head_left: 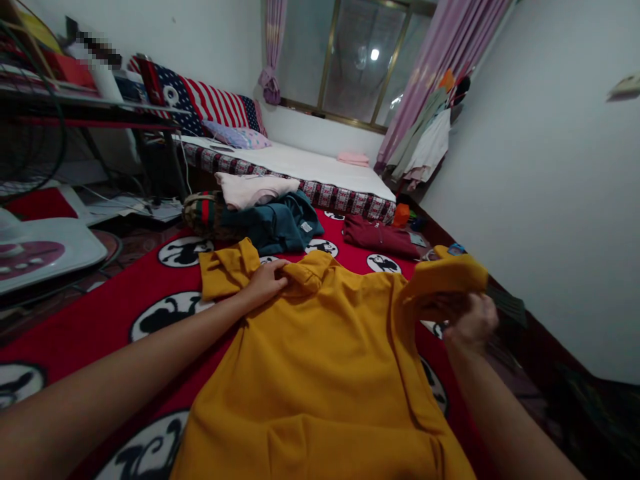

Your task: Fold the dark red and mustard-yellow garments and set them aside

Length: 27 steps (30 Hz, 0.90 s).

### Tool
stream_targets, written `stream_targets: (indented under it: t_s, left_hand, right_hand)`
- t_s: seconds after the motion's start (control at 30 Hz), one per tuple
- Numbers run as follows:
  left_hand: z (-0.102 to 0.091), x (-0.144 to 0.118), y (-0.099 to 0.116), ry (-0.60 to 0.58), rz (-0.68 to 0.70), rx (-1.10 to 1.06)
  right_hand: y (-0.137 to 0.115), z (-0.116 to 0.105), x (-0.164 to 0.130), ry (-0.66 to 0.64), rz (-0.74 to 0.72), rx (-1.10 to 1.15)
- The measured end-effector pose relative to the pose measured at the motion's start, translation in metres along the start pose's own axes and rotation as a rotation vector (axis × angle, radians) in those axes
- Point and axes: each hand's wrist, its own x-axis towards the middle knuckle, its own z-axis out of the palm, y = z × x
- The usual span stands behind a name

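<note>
A mustard-yellow shirt (pixel 320 360) lies spread out in front of me, with soft folds across its lower part. My left hand (pixel 270 283) is closed on the cloth near the left shoulder and collar. Beyond that hand, one sleeve (pixel 225 270) lies bunched on the red blanket. On the other side my right hand (pixel 473 320) grips the second sleeve (pixel 445 277), lifted off the blanket and bent over. Part of the right fingers is hidden behind this cloth.
Under the shirt spreads a red blanket (pixel 115 340) with round black-and-white prints. Ahead sit a pile with a teal garment (pixel 280 223) and a pale folded one (pixel 255 190), and a folded maroon garment (pixel 377 237). A bed (pixel 300 157) stands behind, a cluttered desk (pixel 95 110) left.
</note>
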Motion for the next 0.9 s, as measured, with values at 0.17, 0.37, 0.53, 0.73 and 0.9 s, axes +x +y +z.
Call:
stream_targets:
  t_s: [0.17, 0.37, 0.53, 0.73, 0.9]
  left_hand:
    - [-0.001, -0.011, 0.006, 0.029, 0.209, -0.144]
    - [0.005, -0.016, 0.018, -0.167, 0.385, -0.023]
    - [0.004, -0.019, 0.02, -0.178, 0.389, 0.067]
    - [0.004, -0.024, 0.021, -0.128, 0.279, 0.101]
    - [0.003, -0.022, 0.019, -0.065, 0.292, 0.078]
  right_hand:
    - [-0.017, -0.049, -0.004, -0.631, 0.254, -0.491]
    - [-0.053, -0.033, -0.006, -0.833, -0.076, -1.099]
    - [-0.028, 0.021, 0.012, -0.416, -0.419, -1.075]
    - [0.01, 0.042, 0.0, -0.808, 0.213, -0.787]
    - [-0.039, 0.038, -0.039, -0.695, -0.412, -0.657]
